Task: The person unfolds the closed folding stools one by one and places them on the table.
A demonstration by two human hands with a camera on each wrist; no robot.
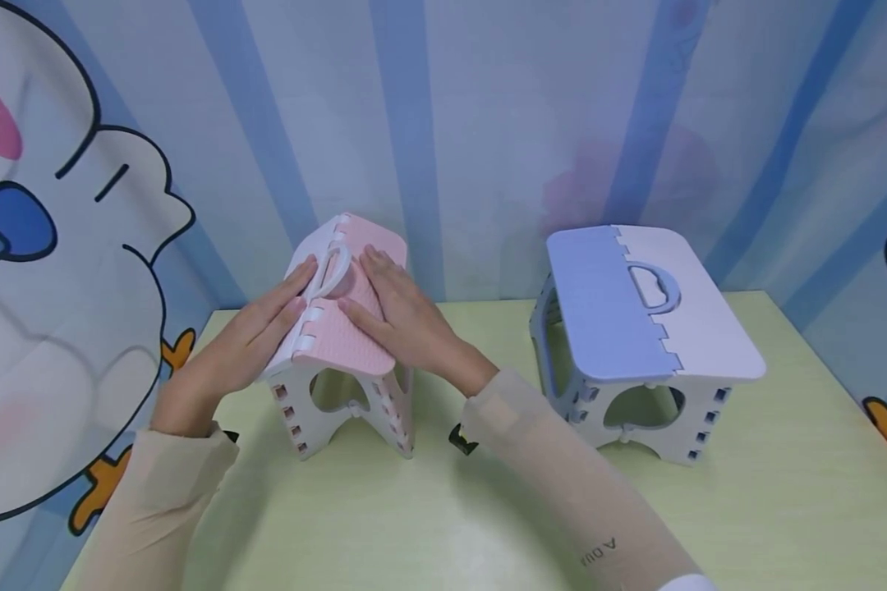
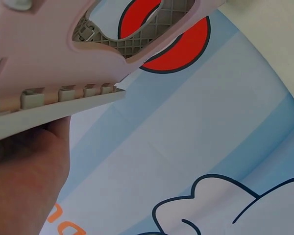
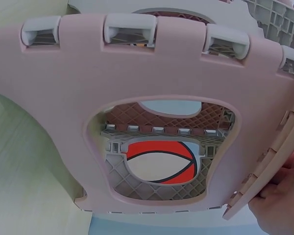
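Note:
A pink and white folding stool [image 1: 346, 340] stands partly folded on the table, its two seat halves sloping down from a raised hinge ridge. My left hand [image 1: 238, 338] lies with extended fingers on the white half, left of the carrying handle [image 1: 336, 277]. On the pink half rests my right hand [image 1: 411, 318], fingers straight and thumb spread. In the left wrist view, the left hand [image 2: 34, 178] is against the white seat panel [image 2: 54, 111]. The right wrist view shows the stool's pink leg panel [image 3: 71, 93], with the right hand [image 3: 281, 203] partly visible beside the seat edge.
A blue and white folding stool [image 1: 599, 320], fully unfolded with a flat top, stands to the right on the pale green table [image 1: 384, 525]. Behind the table hangs a striped blue curtain [image 1: 480, 148] with cartoon figures.

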